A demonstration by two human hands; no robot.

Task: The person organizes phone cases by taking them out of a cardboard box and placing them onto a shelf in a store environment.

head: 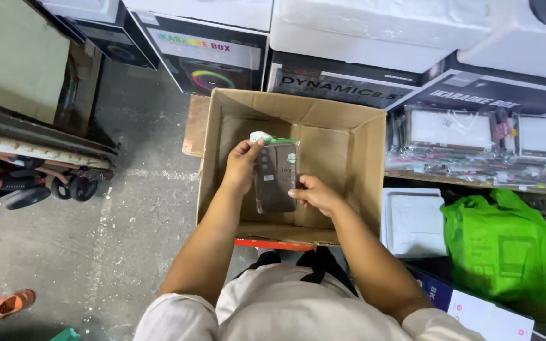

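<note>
Nearest the camera: the person's pale shirt, cut off by the lower edge. Both bare forearms reach forward over an open cardboard box (349,151).

Left hand (241,167) clamped on the upper left edge of a dark phone case in a clear sleeve (275,177), fingers wrapped behind it, thumb at the top corner. Right hand (314,194) pinches the case's lower right edge; its fingertips partly hidden behind the sleeve. The case is held upright above the box interior, clear of the floor of the box. The green strip at its top is too small to read.

Box bottom mostly blocked by hands and case. A red edge (273,244) shows under the near box wall; what it belongs to is unclear.

To the right, a green bag (500,246) and a white foam piece (412,221). To the left, concrete floor (127,215), an orange sandal (11,304), and small wheels (74,187) of a cart cut off at the frame edge.

Farthest: stacked dark printed cartons (210,57) topped by white foam (380,28).
</note>
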